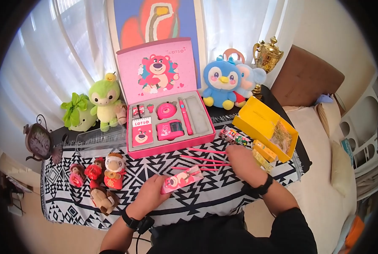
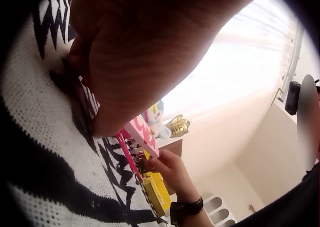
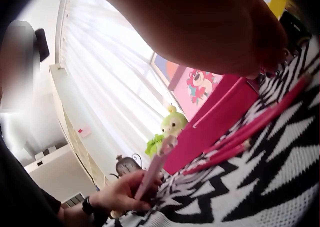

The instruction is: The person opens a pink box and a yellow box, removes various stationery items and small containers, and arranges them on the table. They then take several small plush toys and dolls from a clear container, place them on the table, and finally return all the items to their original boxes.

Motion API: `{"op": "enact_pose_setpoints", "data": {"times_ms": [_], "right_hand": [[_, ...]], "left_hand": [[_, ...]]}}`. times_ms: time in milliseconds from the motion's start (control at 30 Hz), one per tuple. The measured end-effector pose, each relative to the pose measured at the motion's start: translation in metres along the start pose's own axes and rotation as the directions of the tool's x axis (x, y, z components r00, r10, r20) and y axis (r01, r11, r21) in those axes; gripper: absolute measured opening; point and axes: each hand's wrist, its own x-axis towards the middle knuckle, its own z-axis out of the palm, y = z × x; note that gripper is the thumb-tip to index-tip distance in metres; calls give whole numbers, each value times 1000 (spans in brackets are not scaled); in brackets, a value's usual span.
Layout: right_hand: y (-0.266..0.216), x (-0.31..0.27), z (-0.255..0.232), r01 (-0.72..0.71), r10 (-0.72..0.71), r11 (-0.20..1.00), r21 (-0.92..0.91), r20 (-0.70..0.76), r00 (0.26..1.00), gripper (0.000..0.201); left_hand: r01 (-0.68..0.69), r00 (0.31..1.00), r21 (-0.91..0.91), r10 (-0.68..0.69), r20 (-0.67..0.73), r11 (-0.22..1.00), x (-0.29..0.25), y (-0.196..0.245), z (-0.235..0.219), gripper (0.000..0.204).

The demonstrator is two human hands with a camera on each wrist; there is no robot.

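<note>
In the head view my left hand (image 1: 154, 189) grips a flat pink pencil box (image 1: 182, 179) with a bear on it and a clear window, tilted over the patterned cloth. To the right, my right hand (image 1: 245, 166) is at the ends of several pink pencils (image 1: 199, 158) fanned across the cloth. The right wrist view shows one pink pencil (image 3: 218, 103) running up to its fingertips, which pinch its end, while other pencils (image 3: 250, 129) lie lower on the cloth. The left wrist view has the pencil box (image 2: 142, 134) partly hidden behind the left hand.
Behind the pencils stands an open pink gift box (image 1: 172, 146) with stationery in its tray. A yellow box (image 1: 256, 116) and small packets (image 1: 264, 150) lie right. Plush toys (image 1: 223, 82) line the back; small dolls (image 1: 114, 171) sit left, near a clear plastic cover (image 1: 100, 142).
</note>
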Motion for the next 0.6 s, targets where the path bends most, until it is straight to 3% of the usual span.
{"op": "enact_pose_setpoints", "data": {"times_ms": [33,67,233,400,467,500,567,600], "right_hand": [[0,-4,-12,-46,49,995,90,-34,998,12],[4,-10,-21,69,-51,989,132,-135,989,13],[13,-30,-49,188,-180,980,70,-111,977,17],[10,-37,-42,256,-251,965,54,-94,964,24],[-1,-32,-31,297,-295,897,328,-59,954,28],[-12,-29,-20,298,-295,897,326,-60,954,28],[-42,-26,6,181,-176,753,632,-71,982,41],[-55,-27,15,183,-177,754,631,-72,982,41]], "left_hand": [[10,1000,-2,-10,-2,1000,-1,-1,-1,47],[4,1000,11,-3,-10,1000,-3,-2,-3,46],[13,1000,-5,-13,-12,1000,-4,-2,-5,44],[-54,998,-33,54,-13,998,0,1,-3,45],[-67,998,-41,66,-9,997,3,7,-2,45],[-60,998,-54,60,-4,997,4,11,-1,46],[-55,998,-67,55,1,996,7,17,4,47],[-62,998,-70,61,-18,996,8,18,9,46]]}}
